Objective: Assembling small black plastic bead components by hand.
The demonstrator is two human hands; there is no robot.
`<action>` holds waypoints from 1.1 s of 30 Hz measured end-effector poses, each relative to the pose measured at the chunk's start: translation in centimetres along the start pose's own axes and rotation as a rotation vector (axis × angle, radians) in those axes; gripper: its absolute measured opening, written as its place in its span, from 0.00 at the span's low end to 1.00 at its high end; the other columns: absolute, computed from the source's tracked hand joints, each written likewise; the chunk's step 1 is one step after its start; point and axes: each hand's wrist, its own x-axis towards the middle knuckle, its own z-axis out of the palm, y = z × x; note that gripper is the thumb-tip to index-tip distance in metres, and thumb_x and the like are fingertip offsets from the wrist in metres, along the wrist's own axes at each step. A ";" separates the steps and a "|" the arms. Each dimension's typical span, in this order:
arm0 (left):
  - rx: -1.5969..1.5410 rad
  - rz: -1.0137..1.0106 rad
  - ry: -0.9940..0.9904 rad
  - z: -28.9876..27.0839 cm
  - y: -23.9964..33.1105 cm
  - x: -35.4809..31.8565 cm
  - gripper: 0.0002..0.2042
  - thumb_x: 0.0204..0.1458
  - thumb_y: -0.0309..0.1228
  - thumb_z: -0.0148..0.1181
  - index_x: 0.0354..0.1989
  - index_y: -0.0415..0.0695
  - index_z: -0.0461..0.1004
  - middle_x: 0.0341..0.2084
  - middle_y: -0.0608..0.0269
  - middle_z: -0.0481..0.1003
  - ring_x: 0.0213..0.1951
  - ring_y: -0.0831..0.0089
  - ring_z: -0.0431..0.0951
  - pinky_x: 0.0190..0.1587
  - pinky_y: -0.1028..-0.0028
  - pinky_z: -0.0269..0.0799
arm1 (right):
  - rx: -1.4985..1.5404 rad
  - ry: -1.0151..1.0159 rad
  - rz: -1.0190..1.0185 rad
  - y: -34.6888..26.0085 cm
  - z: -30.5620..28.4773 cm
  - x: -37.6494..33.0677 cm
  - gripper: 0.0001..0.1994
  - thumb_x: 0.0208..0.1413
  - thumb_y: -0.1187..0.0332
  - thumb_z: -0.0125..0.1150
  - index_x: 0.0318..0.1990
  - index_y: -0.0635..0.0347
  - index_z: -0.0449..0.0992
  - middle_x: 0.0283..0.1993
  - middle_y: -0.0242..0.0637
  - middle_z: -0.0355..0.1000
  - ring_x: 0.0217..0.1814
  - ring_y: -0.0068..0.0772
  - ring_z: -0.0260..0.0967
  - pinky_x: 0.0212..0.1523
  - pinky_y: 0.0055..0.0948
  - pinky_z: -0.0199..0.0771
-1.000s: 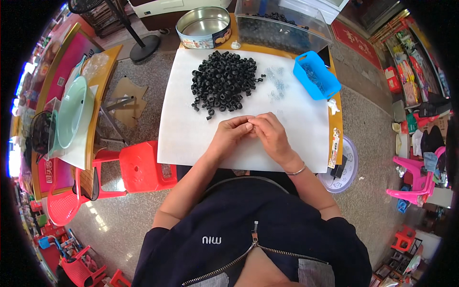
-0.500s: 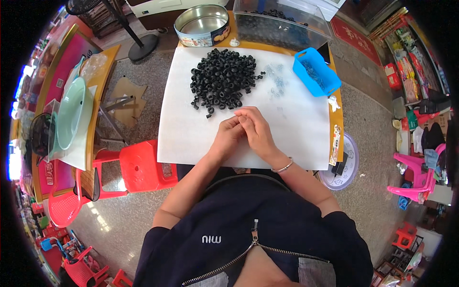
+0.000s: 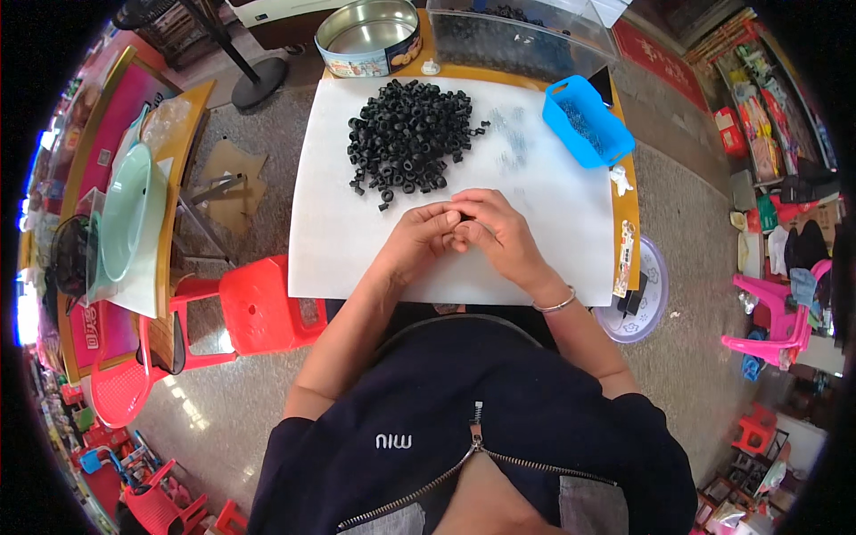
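My left hand (image 3: 421,235) and my right hand (image 3: 501,234) meet above the white sheet (image 3: 339,259), fingers closed together. Between their fingertips a small black ring-shaped piece (image 3: 465,217) shows; most of it is covered by the fingers. Just beyond the hands lies a heap of short black ring-like pieces (image 3: 406,134), which look like rubber or plastic. Right of the heap, tiny clear-bluish bits (image 3: 513,143) are scattered on the sheet. A blue plastic basket (image 3: 615,153) holds more small bits at the sheet's far right corner.
Behind the heap stand a round metal tin (image 3: 366,64) and a clear plastic bin (image 3: 562,67) with more black pieces. A red stool (image 3: 259,308) is to the left, near a side table with a green basin (image 3: 134,214). A lilac basin (image 3: 657,303) sits low at the right.
My hands have turned and parted slightly at the fingertips, so the black piece now shows between them. The whole view has shifted a little, with the table sitting higher.
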 end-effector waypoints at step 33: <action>-0.139 0.029 0.042 5.1 2.5 -3.3 0.11 0.56 0.25 0.53 0.44 0.32 0.71 0.32 0.55 0.76 0.27 0.78 0.76 0.34 0.79 0.78 | 0.230 0.112 0.087 -5.2 -2.2 -0.6 0.09 0.55 0.81 0.52 0.41 0.66 0.76 0.39 0.34 0.69 0.39 0.22 0.67 0.40 0.19 0.68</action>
